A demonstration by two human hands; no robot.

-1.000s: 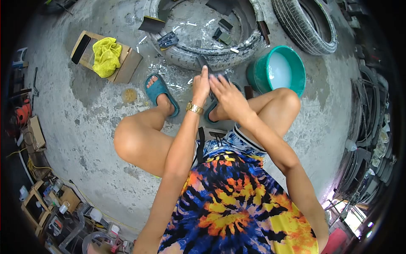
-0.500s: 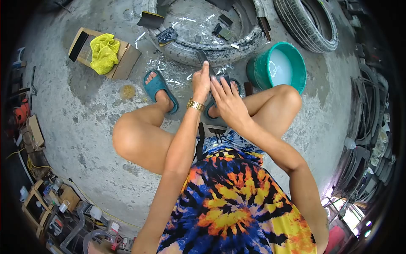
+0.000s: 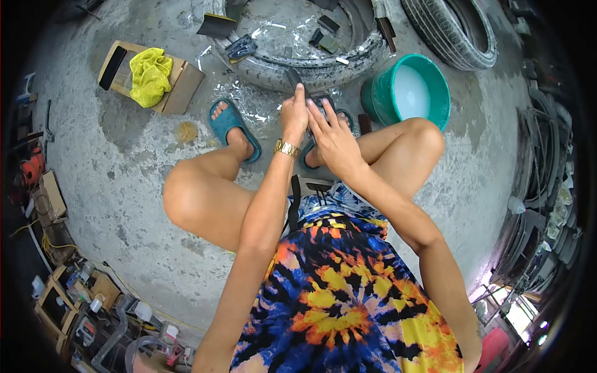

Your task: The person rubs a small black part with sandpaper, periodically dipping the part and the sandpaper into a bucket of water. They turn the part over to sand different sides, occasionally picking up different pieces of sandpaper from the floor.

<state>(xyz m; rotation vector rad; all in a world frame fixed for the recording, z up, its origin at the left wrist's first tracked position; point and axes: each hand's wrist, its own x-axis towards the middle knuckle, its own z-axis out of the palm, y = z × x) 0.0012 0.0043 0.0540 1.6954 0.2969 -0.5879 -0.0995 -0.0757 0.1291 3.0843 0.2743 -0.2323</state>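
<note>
My left hand [image 3: 294, 115], with a gold watch at the wrist, is closed around a long, narrow dark strip [image 3: 293, 77]. Its thumb lies along the strip, and the far end sticks out past the thumb toward the tire. My right hand [image 3: 336, 142] rests against the strip's side, fingers stretched and slightly spread. A dark flat piece [image 3: 324, 99] shows just beyond the right fingertips; how it meets that hand is hidden. Both hands are between my knees, above my feet in teal slides [image 3: 232, 128].
A tire [image 3: 273, 76] lies ahead, with dark pieces and white scraps around it. Right of it stand a green bucket [image 3: 391, 93] of cloudy liquid and another tire [image 3: 444, 37]. A yellow cloth [image 3: 151, 77] lies on a cardboard box [image 3: 184, 87] at left.
My right hand has slid a little forward along the strip. My left hand keeps its hold. The whole view has shifted slightly.
</note>
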